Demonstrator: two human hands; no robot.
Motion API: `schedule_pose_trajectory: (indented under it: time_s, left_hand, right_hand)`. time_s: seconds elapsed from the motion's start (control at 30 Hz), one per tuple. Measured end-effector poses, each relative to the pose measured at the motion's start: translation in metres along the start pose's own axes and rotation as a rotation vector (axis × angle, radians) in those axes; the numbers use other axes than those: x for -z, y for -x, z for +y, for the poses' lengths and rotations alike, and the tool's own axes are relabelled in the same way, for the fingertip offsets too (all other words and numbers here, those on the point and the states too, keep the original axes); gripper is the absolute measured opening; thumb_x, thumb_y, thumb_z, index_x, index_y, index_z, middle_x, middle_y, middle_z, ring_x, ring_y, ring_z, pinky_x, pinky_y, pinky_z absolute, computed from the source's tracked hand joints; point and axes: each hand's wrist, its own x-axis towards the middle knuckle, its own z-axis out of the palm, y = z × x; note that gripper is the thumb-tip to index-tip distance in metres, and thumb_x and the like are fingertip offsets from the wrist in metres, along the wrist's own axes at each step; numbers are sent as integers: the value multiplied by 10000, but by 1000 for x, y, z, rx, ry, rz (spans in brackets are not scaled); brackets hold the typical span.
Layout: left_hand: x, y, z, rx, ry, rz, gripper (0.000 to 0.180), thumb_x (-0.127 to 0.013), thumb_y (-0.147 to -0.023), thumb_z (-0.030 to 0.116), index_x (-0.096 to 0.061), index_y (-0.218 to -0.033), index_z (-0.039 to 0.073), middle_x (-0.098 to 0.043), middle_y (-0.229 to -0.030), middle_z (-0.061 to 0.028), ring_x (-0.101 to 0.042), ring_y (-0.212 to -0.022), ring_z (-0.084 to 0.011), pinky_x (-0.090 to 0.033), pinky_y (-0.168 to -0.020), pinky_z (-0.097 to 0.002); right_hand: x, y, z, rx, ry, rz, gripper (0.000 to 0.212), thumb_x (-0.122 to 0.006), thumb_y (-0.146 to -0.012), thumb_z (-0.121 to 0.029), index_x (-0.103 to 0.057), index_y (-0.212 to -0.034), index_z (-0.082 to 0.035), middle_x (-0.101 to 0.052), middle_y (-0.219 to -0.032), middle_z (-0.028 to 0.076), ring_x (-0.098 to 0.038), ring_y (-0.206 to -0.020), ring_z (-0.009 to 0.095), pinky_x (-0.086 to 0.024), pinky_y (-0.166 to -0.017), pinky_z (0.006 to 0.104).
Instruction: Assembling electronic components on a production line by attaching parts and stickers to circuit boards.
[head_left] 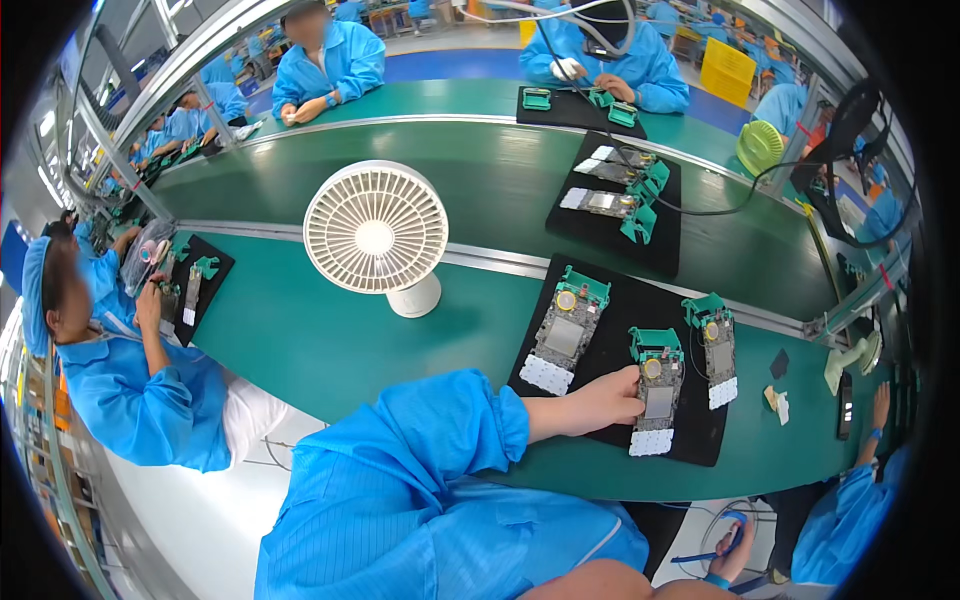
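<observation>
My left hand (603, 402) reaches in over the bench and grips the left edge of a circuit board (658, 402). That board has a green plastic bracket at its far end, a round gold part, a grey square and a white near end. It rests on a black mat (612, 345) between two similar boards, a left board (565, 335) and a right board (720, 355). Below the bench edge, my right hand (738, 553), with a blue band at its wrist, is closed around a slim blue thing (700, 558) whose kind I cannot make out.
A white fan (376, 230) stands on the green bench (270, 310). Beyond it, another black mat (650, 255) carries more boards. Scraps (776, 402) and a black device (845, 405) lie at the right. Co-workers sit at the left, right and far side.
</observation>
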Motion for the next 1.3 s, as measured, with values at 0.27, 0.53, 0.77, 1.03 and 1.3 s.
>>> schedule_pose_trajectory:
  time_s: [0.27,0.53,0.77,1.03,1.3]
  left_hand:
    - [-1,2,1,-60,90,-45,540,-440,-916,-42,-315,-1430,66,-526,-1339,-108,-521,-1257,-226,-427,-1060,-403]
    - [-3,7,0,-86,111,-47,544,-461,-921,-33,-313,-1433,73,-529,-1335,-102,-524,-1249,-214,-429,-1058,-395]
    - [-5,0,0,-98,48,-40,527,-463,-879,-40,-338,-1384,47,-549,-1279,-100,-542,-1204,-204,-452,-1011,-376]
    - [-3,0,-1,-116,58,-60,559,-468,-885,-45,-319,-1415,54,-544,-1301,-100,-543,-1213,-210,-462,-1013,-387]
    - [-3,-5,9,-25,71,-15,531,-486,-855,-65,-397,-1361,70,-578,-1247,-92,-585,-1140,-194,-494,-951,-358]
  right_hand:
    - [105,16,65,-106,131,-120,225,-588,-939,-281,-553,-881,-67,-541,-618,31,-461,-382,119,-338,-339,259]
    - [51,11,106,-319,506,-426,147,-632,-901,-168,-573,-907,-33,-562,-599,79,-542,-422,193,-408,-392,321]
    - [-2,14,103,-54,712,-459,156,-715,-831,-102,-620,-933,-30,-606,-766,15,-568,-667,113,-465,-590,252]
    - [-71,69,67,338,1102,-405,125,-716,-781,-110,-639,-805,-15,-588,-774,95,-584,-715,216,-467,-648,340]
    - [-79,91,62,505,1268,-389,88,-691,-798,-107,-654,-809,-28,-582,-815,174,-591,-781,369,-476,-704,448]
